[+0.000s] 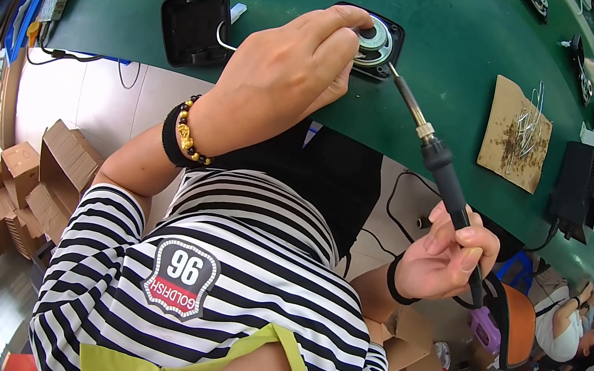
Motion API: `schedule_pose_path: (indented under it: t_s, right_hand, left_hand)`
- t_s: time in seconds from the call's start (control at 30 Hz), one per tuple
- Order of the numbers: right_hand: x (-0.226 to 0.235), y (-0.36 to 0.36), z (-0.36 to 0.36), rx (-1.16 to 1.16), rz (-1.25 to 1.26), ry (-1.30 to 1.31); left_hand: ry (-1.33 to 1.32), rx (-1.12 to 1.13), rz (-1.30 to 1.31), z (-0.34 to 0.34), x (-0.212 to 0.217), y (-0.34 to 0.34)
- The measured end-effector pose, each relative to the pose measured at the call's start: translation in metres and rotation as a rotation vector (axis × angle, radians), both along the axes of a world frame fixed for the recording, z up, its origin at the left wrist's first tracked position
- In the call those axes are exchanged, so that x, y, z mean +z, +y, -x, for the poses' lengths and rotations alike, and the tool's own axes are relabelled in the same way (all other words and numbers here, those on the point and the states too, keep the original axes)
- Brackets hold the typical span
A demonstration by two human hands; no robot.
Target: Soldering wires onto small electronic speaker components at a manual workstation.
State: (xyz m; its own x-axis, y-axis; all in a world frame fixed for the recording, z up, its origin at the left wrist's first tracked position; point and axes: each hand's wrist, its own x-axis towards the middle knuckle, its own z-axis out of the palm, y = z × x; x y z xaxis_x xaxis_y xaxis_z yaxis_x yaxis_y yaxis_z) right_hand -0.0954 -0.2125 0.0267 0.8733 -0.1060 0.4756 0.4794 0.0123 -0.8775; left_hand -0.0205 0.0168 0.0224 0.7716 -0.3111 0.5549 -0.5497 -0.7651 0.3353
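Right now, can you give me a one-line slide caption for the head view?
Left hand steadies a small speaker on the green table while right hand applies a soldering iron.

One head-worn fisheye view looks steeply down from close above the person's chest, facing the green table [468,50] at the far side, with floor on the near left.

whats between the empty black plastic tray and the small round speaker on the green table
In the head view, the person's left hand fills that stretch between the empty black plastic tray and the small round speaker, fingers on the speaker; a thin white wire curves beside the tray.
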Motion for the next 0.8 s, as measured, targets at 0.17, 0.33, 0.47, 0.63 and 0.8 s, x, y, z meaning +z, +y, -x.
schedule_pose_path:
  t_s: [0.17, 0.33, 0.47, 0.63, 0.8]
  right_hand:
    - [0.002, -0.034, 0.009, -0.202, 0.049, -0.054]
    - [0.000, -0.057, 0.018, -0.432, 0.123, -0.086]
    - [0.002, -0.065, 0.024, -0.445, 0.151, -0.089]
    - [0.000, -0.066, 0.021, -0.464, 0.121, -0.116]
    - [0.001, -0.077, 0.023, -0.457, 0.105, -0.155]
  left_hand:
    - [0.006, -0.019, 0.013, -0.002, 0.001, -0.004]
    - [0.049, 0.007, -0.026, 0.001, 0.005, -0.001]
    - [0.053, -0.022, 0.017, -0.002, 0.003, -0.005]
    - [0.086, -0.076, -0.025, -0.005, 0.009, 0.000]
    - [0.146, -0.165, -0.190, -0.009, 0.021, 0.008]
